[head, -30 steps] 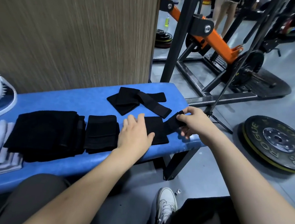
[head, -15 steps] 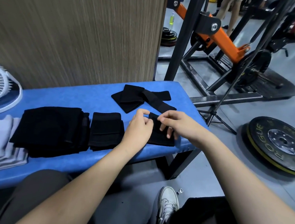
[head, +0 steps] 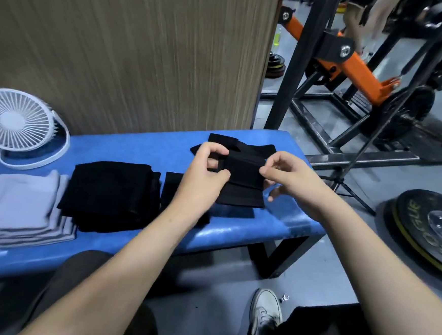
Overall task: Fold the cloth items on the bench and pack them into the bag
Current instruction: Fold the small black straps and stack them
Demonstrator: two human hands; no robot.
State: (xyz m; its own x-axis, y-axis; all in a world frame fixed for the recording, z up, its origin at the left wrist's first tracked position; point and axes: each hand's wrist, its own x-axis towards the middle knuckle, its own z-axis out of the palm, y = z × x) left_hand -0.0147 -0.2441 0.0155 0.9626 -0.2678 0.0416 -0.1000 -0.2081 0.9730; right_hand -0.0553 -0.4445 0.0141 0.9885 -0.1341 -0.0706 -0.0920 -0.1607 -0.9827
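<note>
Both hands hold a folded black wrap [head: 242, 181] just above the right end of the blue bench [head: 235, 234]. My left hand [head: 203, 175] pinches its left edge and my right hand [head: 290, 180] pinches its right edge. Behind it lies another black wrap [head: 253, 147], unfolded. A small folded black piece [head: 172, 190] lies partly under my left wrist. Left of it sit a folded black stack [head: 109, 193] and a folded grey stack [head: 18, 207]. No bag is in view.
A white fan [head: 19, 122] stands on the bench's left end against the wood-grain wall. A black and orange rack [head: 349, 63] and a weight plate [head: 431, 231] lie on the floor to the right. My white shoe [head: 265, 311] is below the bench.
The strap end has been folded over the wrap, and both hands have lifted the folded piece off the bench, holding it by its two sides.
</note>
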